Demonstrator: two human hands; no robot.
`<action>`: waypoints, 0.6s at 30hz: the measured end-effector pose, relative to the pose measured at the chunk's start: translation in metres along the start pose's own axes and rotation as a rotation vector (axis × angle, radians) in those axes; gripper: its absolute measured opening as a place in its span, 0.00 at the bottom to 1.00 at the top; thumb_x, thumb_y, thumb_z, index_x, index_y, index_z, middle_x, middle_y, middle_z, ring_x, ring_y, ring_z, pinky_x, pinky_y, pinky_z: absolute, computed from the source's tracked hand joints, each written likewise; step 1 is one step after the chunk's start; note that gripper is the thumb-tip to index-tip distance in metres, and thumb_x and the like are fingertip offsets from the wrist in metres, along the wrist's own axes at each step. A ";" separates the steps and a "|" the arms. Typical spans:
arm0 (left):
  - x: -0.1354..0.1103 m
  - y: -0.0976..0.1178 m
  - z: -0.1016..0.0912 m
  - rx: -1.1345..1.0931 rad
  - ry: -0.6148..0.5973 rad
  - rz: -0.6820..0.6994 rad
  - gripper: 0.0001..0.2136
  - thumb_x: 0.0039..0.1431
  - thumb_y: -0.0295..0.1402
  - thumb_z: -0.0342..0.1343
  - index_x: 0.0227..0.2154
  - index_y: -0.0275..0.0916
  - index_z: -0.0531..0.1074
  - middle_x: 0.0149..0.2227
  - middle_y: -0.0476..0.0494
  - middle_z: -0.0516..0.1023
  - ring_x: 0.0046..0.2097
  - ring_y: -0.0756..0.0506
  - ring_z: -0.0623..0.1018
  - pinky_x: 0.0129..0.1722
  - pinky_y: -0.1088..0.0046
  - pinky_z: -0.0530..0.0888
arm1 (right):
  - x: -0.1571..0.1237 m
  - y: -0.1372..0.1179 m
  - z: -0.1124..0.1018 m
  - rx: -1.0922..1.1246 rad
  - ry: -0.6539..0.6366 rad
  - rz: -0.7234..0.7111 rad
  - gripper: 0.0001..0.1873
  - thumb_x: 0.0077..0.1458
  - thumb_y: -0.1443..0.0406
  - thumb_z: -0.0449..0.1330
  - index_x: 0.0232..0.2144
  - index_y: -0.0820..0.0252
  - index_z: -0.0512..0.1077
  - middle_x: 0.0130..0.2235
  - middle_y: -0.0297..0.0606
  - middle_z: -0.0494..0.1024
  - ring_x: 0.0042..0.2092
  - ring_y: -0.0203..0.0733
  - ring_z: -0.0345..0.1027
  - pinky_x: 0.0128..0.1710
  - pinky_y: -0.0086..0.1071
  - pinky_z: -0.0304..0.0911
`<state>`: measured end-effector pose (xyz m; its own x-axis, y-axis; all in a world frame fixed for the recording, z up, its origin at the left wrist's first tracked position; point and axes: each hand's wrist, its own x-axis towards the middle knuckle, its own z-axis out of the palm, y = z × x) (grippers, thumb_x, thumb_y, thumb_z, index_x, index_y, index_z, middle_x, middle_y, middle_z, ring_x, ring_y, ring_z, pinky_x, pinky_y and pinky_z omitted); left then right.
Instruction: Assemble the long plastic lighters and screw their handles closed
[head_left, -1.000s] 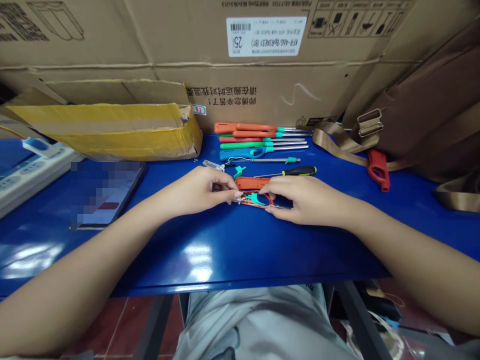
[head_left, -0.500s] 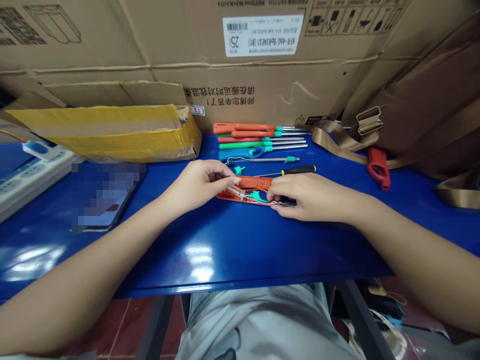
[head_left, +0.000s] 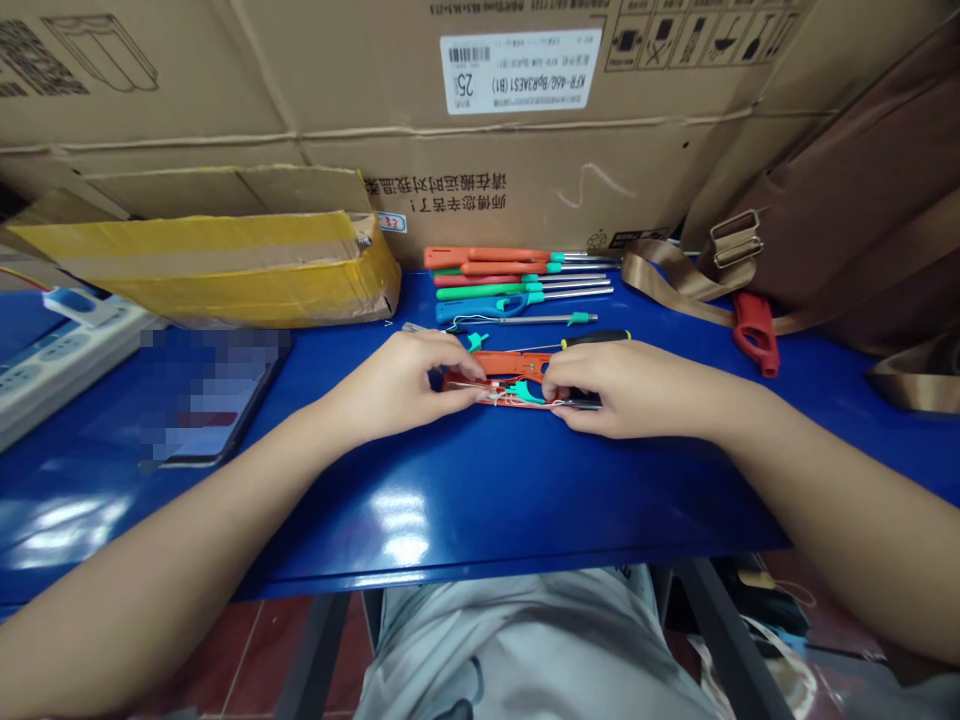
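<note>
An opened orange utility lighter lies on the blue table (head_left: 450, 500) between my hands. Its rear casing half (head_left: 510, 364) sits behind the front casing half (head_left: 517, 404), which holds a teal trigger (head_left: 529, 392) and thin white wires. My left hand (head_left: 397, 385) pinches the left end of the front half, thumb and index finger closed over its edges. My right hand (head_left: 630, 390) is closed on the right end, where a dark metal tube (head_left: 585, 405) shows under the fingers; the fingertips are partly hidden. A small teal part (head_left: 477, 342) lies just behind.
Behind are a screwdriver (head_left: 600, 338), a loose lighter tube (head_left: 517, 320) and several lighters (head_left: 487, 292). A yellow-taped box (head_left: 300, 290), a phone (head_left: 217, 400) and a power strip (head_left: 45, 370) stand left. On the right lie a strap (head_left: 667, 280) and a red plastic piece (head_left: 755, 335).
My left hand's fingertips have shifted slightly right and down, from a clear tube-like part above the casing to the casing's left end. My right hand has barely moved.
</note>
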<state>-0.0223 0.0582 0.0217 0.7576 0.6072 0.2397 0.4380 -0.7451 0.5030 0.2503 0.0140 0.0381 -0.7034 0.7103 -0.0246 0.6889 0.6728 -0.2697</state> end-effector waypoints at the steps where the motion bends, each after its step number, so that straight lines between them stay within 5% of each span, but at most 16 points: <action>1: 0.000 0.000 0.000 0.009 -0.035 0.018 0.07 0.61 0.36 0.64 0.38 0.40 0.82 0.35 0.46 0.83 0.36 0.47 0.79 0.41 0.70 0.71 | 0.000 0.000 -0.001 0.000 -0.005 -0.001 0.07 0.56 0.69 0.60 0.37 0.57 0.77 0.38 0.38 0.80 0.39 0.44 0.73 0.36 0.33 0.59; 18: -0.002 0.006 0.003 -0.082 -0.092 -0.115 0.10 0.63 0.39 0.62 0.38 0.40 0.84 0.36 0.43 0.84 0.36 0.46 0.80 0.39 0.70 0.74 | -0.002 0.006 -0.002 0.015 -0.025 -0.008 0.08 0.64 0.66 0.58 0.37 0.56 0.77 0.40 0.38 0.80 0.43 0.45 0.73 0.41 0.35 0.62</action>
<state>-0.0198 0.0513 0.0220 0.7475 0.6565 0.1011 0.4866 -0.6448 0.5894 0.2557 0.0172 0.0388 -0.7130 0.6996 -0.0468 0.6809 0.6749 -0.2844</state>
